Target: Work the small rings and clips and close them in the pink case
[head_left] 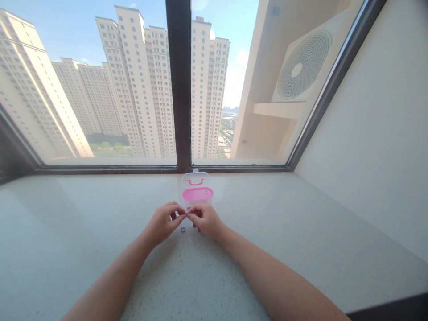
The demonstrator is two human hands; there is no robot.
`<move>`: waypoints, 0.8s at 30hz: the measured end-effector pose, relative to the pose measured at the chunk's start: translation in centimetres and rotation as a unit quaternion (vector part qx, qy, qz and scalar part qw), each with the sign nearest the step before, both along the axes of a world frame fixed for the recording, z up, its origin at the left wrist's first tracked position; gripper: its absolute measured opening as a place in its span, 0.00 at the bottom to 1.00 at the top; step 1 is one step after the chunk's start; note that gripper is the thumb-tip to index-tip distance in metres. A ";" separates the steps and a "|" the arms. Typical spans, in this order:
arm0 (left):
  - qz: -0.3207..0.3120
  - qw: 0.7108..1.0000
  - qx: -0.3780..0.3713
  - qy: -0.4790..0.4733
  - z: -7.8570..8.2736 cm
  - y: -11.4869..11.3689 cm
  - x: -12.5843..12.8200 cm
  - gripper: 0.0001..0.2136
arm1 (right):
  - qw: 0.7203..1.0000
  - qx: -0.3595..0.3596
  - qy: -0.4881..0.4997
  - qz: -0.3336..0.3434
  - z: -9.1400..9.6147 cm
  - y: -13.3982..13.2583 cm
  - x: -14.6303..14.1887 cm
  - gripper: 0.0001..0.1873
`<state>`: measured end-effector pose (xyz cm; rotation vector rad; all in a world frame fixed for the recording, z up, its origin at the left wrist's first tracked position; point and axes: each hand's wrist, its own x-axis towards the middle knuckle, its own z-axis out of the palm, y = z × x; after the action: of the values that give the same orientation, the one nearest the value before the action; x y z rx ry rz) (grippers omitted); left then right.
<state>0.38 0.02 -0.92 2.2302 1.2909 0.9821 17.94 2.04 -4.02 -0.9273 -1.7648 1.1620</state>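
My left hand (169, 219) and my right hand (204, 219) meet fingertip to fingertip above the pale sill, both closed in a pinch. Whatever lies between the fingertips is too small to make out. Just below the fingers, a small dark ring (183, 230) lies on the sill. Right behind my hands stands a small clear box with a pink rim (198, 194), its front partly hidden by my fingers. The box's clear lid (195, 180), with a pink curved handle, is raised at the back, near the window frame.
The speckled white sill (187, 285) stretches to both sides. A dark window frame (183, 89) rises behind the box, with tall buildings outside. A white wall (377, 133) bounds the right side, and a dark edge (394, 307) shows at the lower right.
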 end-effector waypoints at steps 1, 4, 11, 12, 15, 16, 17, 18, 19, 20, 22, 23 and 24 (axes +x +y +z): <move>0.000 1.000 0.001 -0.001 0.0 0.0 0.0 0.09 | 1.000 -0.001 0.000 0.001 0.0 0.0 0.0 0.10; 0.004 1.000 0.002 -0.001 0.0 -0.1 0.0 0.07 | 1.000 -0.003 0.004 0.001 0.0 0.1 0.0 0.10; 0.011 1.000 0.001 0.005 0.1 -0.1 0.0 0.05 | 1.000 -0.003 0.012 0.014 0.3 -0.1 0.0 0.11; 0.010 1.000 0.000 0.007 0.2 -0.1 0.0 0.05 | 1.000 -0.004 0.011 0.015 0.4 -0.1 0.1 0.11; 0.008 1.000 0.000 0.007 0.2 -0.2 0.0 0.06 | 1.000 -0.010 0.009 0.017 0.5 -0.2 0.1 0.12; 0.007 1.000 0.000 0.007 0.2 -0.2 0.0 0.06 | 1.000 -0.011 0.010 0.018 0.5 -0.2 0.1 0.13; 0.006 1.000 0.001 0.007 0.3 -0.2 0.0 0.06 | 1.000 -0.013 0.011 0.019 0.5 -0.2 0.2 0.13; 0.005 1.000 0.001 0.007 0.3 -0.2 0.0 0.06 | 1.000 -0.014 0.014 0.021 0.5 -0.2 0.2 0.13; 0.005 1.000 0.002 0.007 0.3 -0.2 0.0 0.06 | 0.999 -0.016 0.018 0.024 0.5 -0.2 0.2 0.13; 0.005 1.000 0.002 0.008 0.3 -0.2 0.0 0.06 | 0.999 -0.020 0.022 0.028 0.5 -0.2 0.2 0.14; 0.004 1.000 0.006 0.009 0.3 -0.2 0.0 0.07 | 0.998 -0.033 0.032 0.038 0.5 -0.2 0.2 0.14; 0.004 1.000 0.010 0.009 0.3 -0.2 0.0 0.07 | 0.998 -0.042 0.037 0.043 0.5 -0.2 0.2 0.14; 0.003 1.000 0.015 0.009 0.2 -0.2 0.0 0.07 | 0.997 -0.051 0.042 0.046 0.5 -0.2 0.2 0.14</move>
<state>0.40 -0.17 -0.69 2.2631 1.2998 0.9918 18.15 1.83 -3.53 -0.8505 -1.7087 1.3429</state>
